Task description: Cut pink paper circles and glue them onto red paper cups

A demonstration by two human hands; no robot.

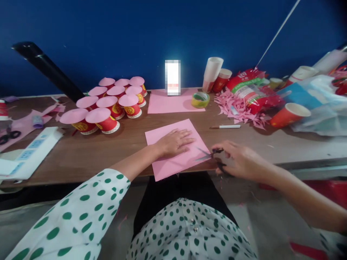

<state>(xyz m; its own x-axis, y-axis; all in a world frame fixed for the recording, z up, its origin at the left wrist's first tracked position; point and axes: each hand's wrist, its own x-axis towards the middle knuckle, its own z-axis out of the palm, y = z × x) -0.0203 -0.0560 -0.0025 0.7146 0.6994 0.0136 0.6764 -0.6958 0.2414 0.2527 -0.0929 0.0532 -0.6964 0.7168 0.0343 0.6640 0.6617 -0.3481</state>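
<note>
The pink paper sheet (177, 150) lies flat at the lower middle of the frame, one corner overhanging the near edge of the tabletop (108, 151); it looks light, thin and floppy, likely to slide or crease, so it is best pinned flat or taken by an edge; the left hand (175, 142) rests on it, fingers released and spread; the right hand (238, 160) has its fingers grasping small scissors (210, 154), blades touching the sheet's right edge; beyond lie a marker (225, 126), a tape roll (200, 99), a second pink sheet (173, 103); capped red cups (108, 106) cluster upper left; pink scraps (238, 108) sit upper right, well apart.
</note>
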